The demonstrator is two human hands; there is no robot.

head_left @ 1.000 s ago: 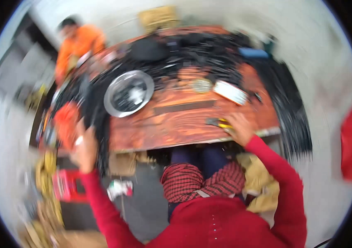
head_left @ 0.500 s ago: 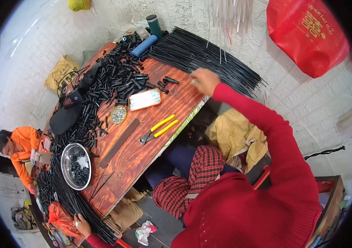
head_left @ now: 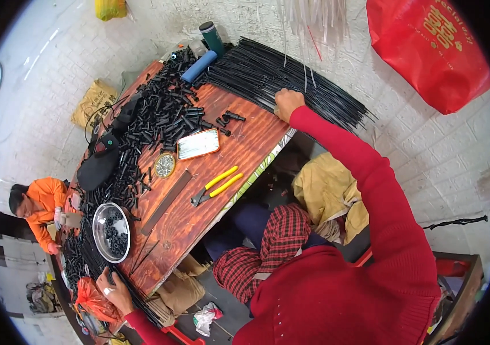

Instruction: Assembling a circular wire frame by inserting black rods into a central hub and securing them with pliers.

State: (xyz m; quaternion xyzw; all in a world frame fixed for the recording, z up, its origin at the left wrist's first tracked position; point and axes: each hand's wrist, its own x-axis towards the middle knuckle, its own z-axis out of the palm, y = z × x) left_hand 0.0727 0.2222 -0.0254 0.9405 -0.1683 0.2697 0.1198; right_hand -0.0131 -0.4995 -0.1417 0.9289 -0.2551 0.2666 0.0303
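Note:
My left hand (head_left: 117, 294) is closed at a bundle of thin black rods (head_left: 140, 303) along the table's near left end, its fingers curled over some of them. A pale wrap shows on one of its fingers. At the table's right end, my right hand (head_left: 289, 104) is closed in a fist beside a wide pile of long black rods (head_left: 256, 72); what it holds, if anything, is hidden. Between the hands lie yellow-handled cutting pliers (head_left: 217, 185), a brown flat bar (head_left: 166, 201), an orange-rimmed tray of thin pale pins (head_left: 199, 144) and a round dish of small metal bits (head_left: 165, 165).
Loose short black tubes (head_left: 156, 115) cover the table's far side. A metal bowl of black rings (head_left: 112, 233) stands left, near a red plastic bag (head_left: 96, 300). A green flask (head_left: 212, 39) and blue roll (head_left: 199, 66) stand behind. A person in orange (head_left: 43, 210) sits far left.
My left hand has moved up along the rod bundle, towards the metal bowl. My right hand has shifted slightly right, closer to the rod pile. The view has turned a little.

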